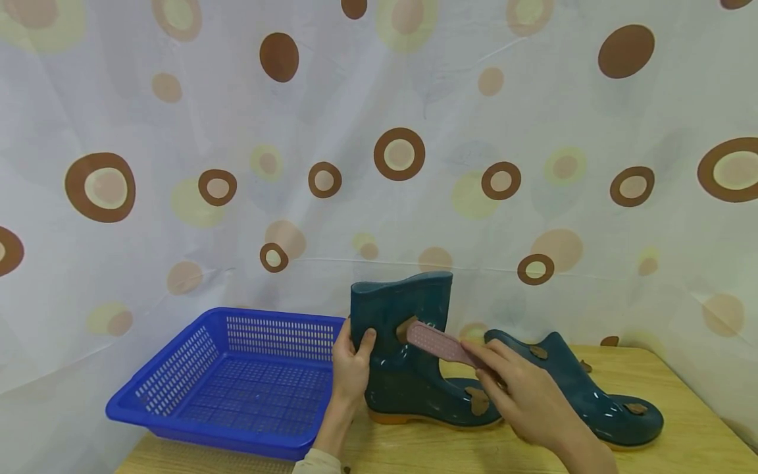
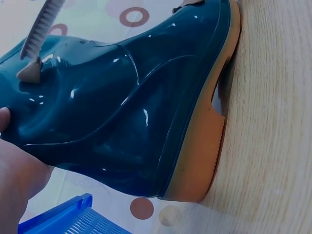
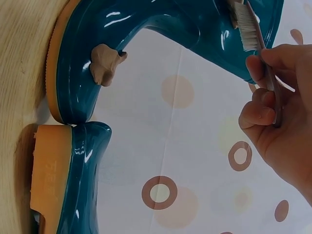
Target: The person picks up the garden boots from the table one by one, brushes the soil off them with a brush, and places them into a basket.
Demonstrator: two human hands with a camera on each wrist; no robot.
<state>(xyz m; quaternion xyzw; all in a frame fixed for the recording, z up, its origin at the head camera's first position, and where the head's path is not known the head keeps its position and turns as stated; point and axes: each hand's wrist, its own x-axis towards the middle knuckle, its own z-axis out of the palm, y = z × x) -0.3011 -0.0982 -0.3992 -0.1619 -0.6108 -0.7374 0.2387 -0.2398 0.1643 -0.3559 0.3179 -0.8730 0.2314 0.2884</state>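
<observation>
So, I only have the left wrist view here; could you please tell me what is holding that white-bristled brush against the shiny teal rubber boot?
Observer: The right hand holds the pink-backed brush by its handle, bristles against the upright teal boot, at a tan clay-like blob on the shaft.
Operator: Thank you. Is there only one boot on the table?
Observer: No, a second teal boot lies on its side to the right on the wooden table.
Operator: And where does the left hand's grip sit?
Observer: The left hand holds the upright boot's shaft at its back edge, thumb on the outside.
Operator: That blue thing at my lower edge?
Observer: A blue plastic perforated basket, left of the boot.
</observation>
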